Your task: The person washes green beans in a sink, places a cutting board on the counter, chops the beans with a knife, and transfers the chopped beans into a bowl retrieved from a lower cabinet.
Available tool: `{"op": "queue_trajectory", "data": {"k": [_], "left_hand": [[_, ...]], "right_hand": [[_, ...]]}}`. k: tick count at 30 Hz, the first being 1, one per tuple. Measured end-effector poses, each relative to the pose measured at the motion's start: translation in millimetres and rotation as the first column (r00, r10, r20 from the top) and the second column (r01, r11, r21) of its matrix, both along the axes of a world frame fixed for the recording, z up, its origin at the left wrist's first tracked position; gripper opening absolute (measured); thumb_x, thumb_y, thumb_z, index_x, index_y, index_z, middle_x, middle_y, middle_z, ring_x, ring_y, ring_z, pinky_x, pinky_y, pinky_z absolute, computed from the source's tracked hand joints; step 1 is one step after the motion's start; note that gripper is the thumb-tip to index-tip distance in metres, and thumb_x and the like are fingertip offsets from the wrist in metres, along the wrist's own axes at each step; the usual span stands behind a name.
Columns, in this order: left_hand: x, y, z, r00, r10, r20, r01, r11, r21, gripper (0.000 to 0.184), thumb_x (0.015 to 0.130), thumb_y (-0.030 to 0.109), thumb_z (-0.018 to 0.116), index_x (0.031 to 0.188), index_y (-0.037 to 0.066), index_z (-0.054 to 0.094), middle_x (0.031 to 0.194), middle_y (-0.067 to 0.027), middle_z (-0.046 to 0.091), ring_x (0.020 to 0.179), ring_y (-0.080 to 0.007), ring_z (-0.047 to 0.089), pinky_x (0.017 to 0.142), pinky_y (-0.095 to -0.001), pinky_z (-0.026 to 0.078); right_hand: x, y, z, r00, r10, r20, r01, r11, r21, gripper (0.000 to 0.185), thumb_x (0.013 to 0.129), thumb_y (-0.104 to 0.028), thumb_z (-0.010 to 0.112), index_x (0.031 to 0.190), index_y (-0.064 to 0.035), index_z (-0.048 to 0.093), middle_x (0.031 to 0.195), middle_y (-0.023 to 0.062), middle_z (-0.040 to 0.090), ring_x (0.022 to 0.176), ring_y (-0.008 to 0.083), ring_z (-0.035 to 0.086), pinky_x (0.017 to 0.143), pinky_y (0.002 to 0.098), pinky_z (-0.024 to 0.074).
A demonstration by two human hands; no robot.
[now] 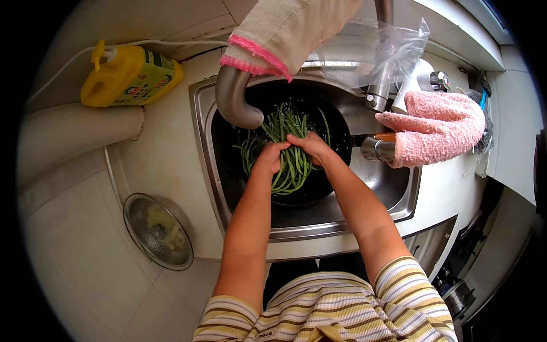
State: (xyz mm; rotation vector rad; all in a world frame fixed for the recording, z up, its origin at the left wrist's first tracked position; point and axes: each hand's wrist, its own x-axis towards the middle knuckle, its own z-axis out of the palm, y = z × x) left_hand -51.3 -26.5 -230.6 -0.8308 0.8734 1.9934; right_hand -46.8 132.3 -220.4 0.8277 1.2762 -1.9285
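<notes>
Both my hands grip a bunch of long green beans over a dark wok that sits in the steel sink. My left hand is closed round the bunch from the left, and my right hand closes on it from the right, thumbs near each other on top. Bean ends spread out above and below the hands. One loose bean lies to the right along the wok's inner side. Water drops show near the far end of the bunch, under the curved faucet. The fingers' undersides are hidden by the beans.
A cloth sleeve with pink trim covers the faucet pipe. On the right, a pink towel wraps the wok's handle side. A yellow jug stands left, a metal colander below it. A plastic bag hangs behind the sink.
</notes>
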Motion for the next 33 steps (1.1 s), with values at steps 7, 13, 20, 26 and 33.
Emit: {"op": "queue_trajectory", "data": {"k": [7,13,20,26,33], "left_hand": [[1.4,0.8,37.4,0.981,-0.018,-0.194,0.015,1.0,-0.019,0.033,0.086,0.008,0.056,0.118,-0.002,0.052,0.11,-0.0131,0.058,0.097,-0.0255,0.06,0.082,-0.0388,0.05],[28.1,17.4,-58.2,0.95,0.31,-0.036,-0.269,0.873,0.408,0.048,0.089,0.035,0.052,0.129,0.009,0.044,0.129,-0.0093,0.047,0.115,-0.0274,0.046,0.097,-0.0418,0.037],[13.8,21.3,-20.5,0.969,0.202,0.143,-0.134,0.915,-0.381,0.048,0.089,0.032,0.06,0.125,0.003,0.046,0.123,-0.0102,0.051,0.115,-0.0205,0.047,0.091,-0.0372,0.041],[6.2,-3.8,-25.1,0.976,0.175,0.13,-0.15,0.971,-0.185,0.029,0.09,0.022,0.059,0.107,-0.001,0.057,0.097,-0.011,0.062,0.084,-0.0256,0.062,0.071,-0.0395,0.051],[16.6,19.1,-19.3,1.0,-0.014,0.009,0.017,0.873,-0.488,0.06,0.084,0.037,0.066,0.123,-0.004,0.047,0.121,-0.0172,0.053,0.111,-0.0287,0.05,0.094,-0.047,0.04]], "right_hand": [[0.9,2.1,30.0,0.984,-0.164,-0.063,0.145,0.96,-0.239,0.033,0.081,-0.015,0.069,0.106,0.0047,0.06,0.095,0.0124,0.066,0.083,0.0224,0.064,0.073,0.0348,0.0515],[25.5,-75.2,6.7,0.808,0.4,-0.433,0.29,0.369,0.883,0.034,0.087,-0.026,0.056,0.11,-0.0019,0.06,0.1,0.023,0.063,0.091,0.0387,0.06,0.081,0.0434,0.0463],[-2.9,-27.0,-23.2,0.841,0.502,-0.202,-0.067,0.468,0.881,0.044,0.083,-0.036,0.059,0.098,0.0052,0.061,0.088,0.0296,0.06,0.082,0.0427,0.059,0.072,0.0461,0.0479],[-20.5,-7.1,7.6,0.997,0.017,0.08,-0.058,0.839,0.54,0.058,0.08,-0.039,0.068,0.116,0.0049,0.054,0.105,0.0151,0.063,0.091,0.0257,0.062,0.076,0.0361,0.0501],[3.5,1.0,-20.6,0.983,0.179,-0.031,-0.169,0.962,0.213,0.03,0.076,-0.005,0.069,0.103,0.0041,0.061,0.095,0.0126,0.064,0.085,0.022,0.062,0.077,0.0344,0.0488]]}}
